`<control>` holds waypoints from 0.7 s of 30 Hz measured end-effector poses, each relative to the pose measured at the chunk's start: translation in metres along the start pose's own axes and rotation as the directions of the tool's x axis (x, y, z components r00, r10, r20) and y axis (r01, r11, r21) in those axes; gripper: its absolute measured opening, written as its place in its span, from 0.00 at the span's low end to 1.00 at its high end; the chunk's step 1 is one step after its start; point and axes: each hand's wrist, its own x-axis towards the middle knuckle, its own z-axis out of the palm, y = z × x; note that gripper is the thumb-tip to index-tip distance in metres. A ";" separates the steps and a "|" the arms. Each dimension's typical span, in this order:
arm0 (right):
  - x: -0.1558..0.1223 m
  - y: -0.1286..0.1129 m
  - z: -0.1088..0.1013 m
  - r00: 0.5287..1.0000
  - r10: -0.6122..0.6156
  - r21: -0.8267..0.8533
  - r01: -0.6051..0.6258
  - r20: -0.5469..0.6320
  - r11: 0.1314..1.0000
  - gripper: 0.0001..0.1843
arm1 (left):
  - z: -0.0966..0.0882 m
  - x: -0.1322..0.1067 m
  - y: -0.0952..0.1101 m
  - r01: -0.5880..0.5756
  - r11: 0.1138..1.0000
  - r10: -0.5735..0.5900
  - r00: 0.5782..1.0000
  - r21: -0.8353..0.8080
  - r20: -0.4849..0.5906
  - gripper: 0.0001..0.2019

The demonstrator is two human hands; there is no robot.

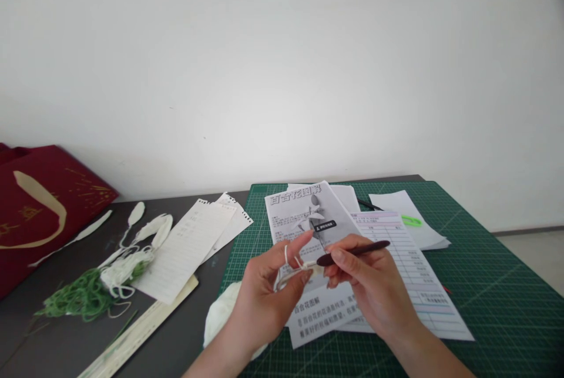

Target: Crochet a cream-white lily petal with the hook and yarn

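My right hand (365, 278) grips the dark handle of a crochet hook (352, 252), held nearly level and pointing left. My left hand (271, 290) pinches white yarn (288, 277) near the hook's tip, with a loop of it round the raised index finger. A small piece of white crochet work seems to sit between the fingertips, partly hidden by them. Behind my left wrist lies a white ball of yarn (220, 310). Under both hands is a printed pattern sheet (308, 319) with a flower picture.
A green cutting mat (480, 284) covers the table's right part, bearing a ruled form (423, 284), white papers (396, 201) and a bright green clip (411, 221). Leftward are notebook sheets (185, 243), green yarn (83, 295), white crocheted pieces (136, 213) and a red bag (48, 207).
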 end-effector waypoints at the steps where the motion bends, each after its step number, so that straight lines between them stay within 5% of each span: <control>1: 0.000 0.001 -0.001 0.999 -0.032 -0.020 0.032 0.008 0.999 0.04 | 0.000 0.000 0.001 0.043 0.999 -0.043 0.999 -0.028 0.012 0.19; 7: -0.010 0.005 0.003 0.934 -0.356 -0.341 0.337 0.006 0.878 0.07 | 0.008 0.001 -0.001 0.259 0.927 -0.300 0.946 -0.272 -0.120 0.18; 9: -0.014 0.005 0.006 0.831 -0.539 -0.486 0.530 0.137 0.694 0.13 | 0.012 0.000 -0.003 0.268 0.894 -0.345 0.923 -0.360 -0.169 0.21; 11: -0.016 0.004 0.007 0.668 -0.658 -0.540 0.716 0.347 0.442 0.19 | 0.015 -0.002 -0.005 0.272 0.850 -0.381 0.909 -0.451 -0.169 0.24; 13: -0.015 0.004 0.007 0.509 -0.688 -0.528 0.822 0.517 0.213 0.22 | 0.017 -0.003 -0.004 0.270 0.809 -0.394 0.908 -0.522 -0.141 0.26; 16: -0.014 0.004 0.004 0.366 -0.658 -0.494 0.870 0.658 -0.010 0.22 | 0.015 -0.002 -0.002 0.260 0.752 -0.389 0.917 -0.605 -0.089 0.28; 19: -0.013 0.001 0.002 0.374 -0.659 -0.466 0.884 0.652 0.041 0.23 | 0.010 0.000 0.000 0.286 0.701 -0.380 0.925 -0.654 -0.003 0.28; 21: -0.013 -0.001 0.003 0.495 -0.674 -0.453 0.853 0.548 0.258 0.21 | 0.005 0.001 0.002 0.318 0.675 -0.369 0.927 -0.666 0.069 0.29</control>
